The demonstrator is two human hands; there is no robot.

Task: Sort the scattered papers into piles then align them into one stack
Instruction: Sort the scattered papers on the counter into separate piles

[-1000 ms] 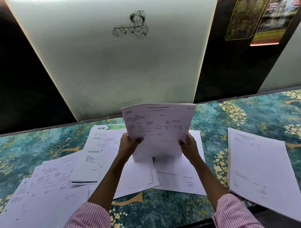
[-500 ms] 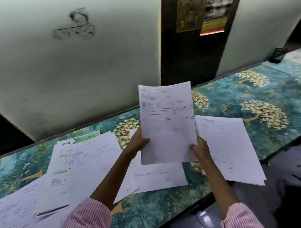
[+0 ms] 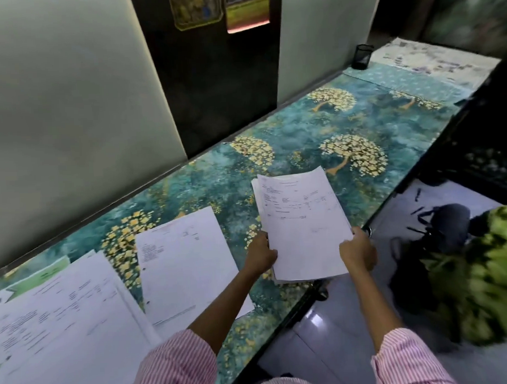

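Observation:
Both hands hold a sheaf of printed white papers (image 3: 302,224), my left hand (image 3: 261,256) on its lower left edge and my right hand (image 3: 358,252) on its lower right corner. The sheaf lies low and nearly flat over the right part of the teal flower-patterned table (image 3: 316,126), near the front edge. More page edges show just under it; I cannot tell whether it rests on them. A white printed sheet (image 3: 186,263) lies to the left. Further left, overlapping papers (image 3: 64,327) are spread out, one with a green header (image 3: 40,281).
A black mesh cup (image 3: 362,56) stands at the table's far right end. Pale and dark wall panels rise behind the table. On the floor to the right sit a dark bag (image 3: 449,236) and a green patterned cloth (image 3: 493,269).
Both hands have carried the papers from upright in front of me to the right and lowered them nearly flat near the table's front edge. My view has swung right.

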